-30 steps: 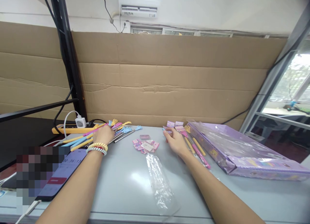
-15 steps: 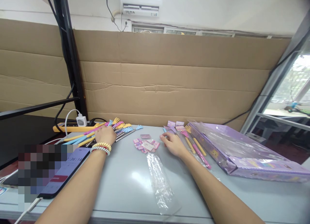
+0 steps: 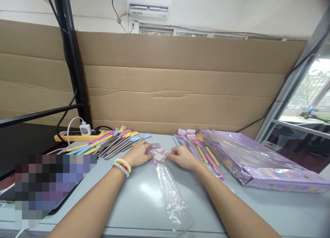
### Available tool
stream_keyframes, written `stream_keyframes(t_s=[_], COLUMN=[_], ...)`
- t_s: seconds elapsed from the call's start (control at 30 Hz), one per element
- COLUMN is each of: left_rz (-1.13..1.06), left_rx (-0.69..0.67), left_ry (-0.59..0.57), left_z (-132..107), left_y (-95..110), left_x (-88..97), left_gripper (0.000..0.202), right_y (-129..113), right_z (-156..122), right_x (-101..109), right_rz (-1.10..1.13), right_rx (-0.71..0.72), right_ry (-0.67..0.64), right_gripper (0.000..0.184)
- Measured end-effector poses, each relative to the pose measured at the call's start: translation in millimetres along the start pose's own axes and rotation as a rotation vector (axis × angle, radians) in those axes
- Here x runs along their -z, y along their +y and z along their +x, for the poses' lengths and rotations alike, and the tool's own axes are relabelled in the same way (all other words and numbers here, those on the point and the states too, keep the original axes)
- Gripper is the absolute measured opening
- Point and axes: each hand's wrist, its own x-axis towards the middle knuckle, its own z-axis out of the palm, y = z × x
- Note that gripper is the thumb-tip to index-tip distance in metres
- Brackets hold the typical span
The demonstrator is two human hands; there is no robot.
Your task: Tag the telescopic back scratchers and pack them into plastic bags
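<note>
Several small pink printed cards [image 3: 159,157] lie in a loose pile on the grey table. My left hand [image 3: 139,153], with bead-like bands at the wrist, is at the pile's left side, its thumb and fingers closed about the cards' edge. From the right, my right hand [image 3: 183,157] pinches the pile's right edge with its fingers curled in. A clear plastic sleeve [image 3: 171,198] lies flat just in front of the cards. Backscratchers with metal rods [image 3: 116,147] and coloured hand-shaped ends are heaped beyond my left hand.
Bagged backscratchers [image 3: 206,155] with pink header cards lie right of my right hand. Beyond them stands a shallow purple box [image 3: 286,183] with clear film. A yellow power strip [image 3: 69,137], a white plug [image 3: 85,129] and a blurred-out device are at left. Cardboard [image 3: 180,83] walls the back.
My left hand has left the backscratcher heap and moved right to the cards. My right hand has curled its fingers and closed on the pile's right edge.
</note>
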Motion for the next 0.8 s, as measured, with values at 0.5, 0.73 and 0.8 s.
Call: stream_keyframes(t_s=[0.5,0.73,0.8], left_rz=[-0.153,-0.888,-0.979], left_rx=[0.143,0.221,0.196], left_ry=[0.003,0.141,0.115], left_z=[-1,10,11], left_y=[10,9,10], left_x=[2.3,3.2,2.4], left_gripper=[0.061,0.057,0.046], right_y=[-18,-21,-24], right_z=[0,-5,-6], right_x=[-3,-1,-1], right_rz=[0.364,0.593,0.621], right_rx=[-0.022,0.007,0.008], right_ry=[-0.044,-0.217,-0.259], right_gripper=[0.018,0.02,0.018])
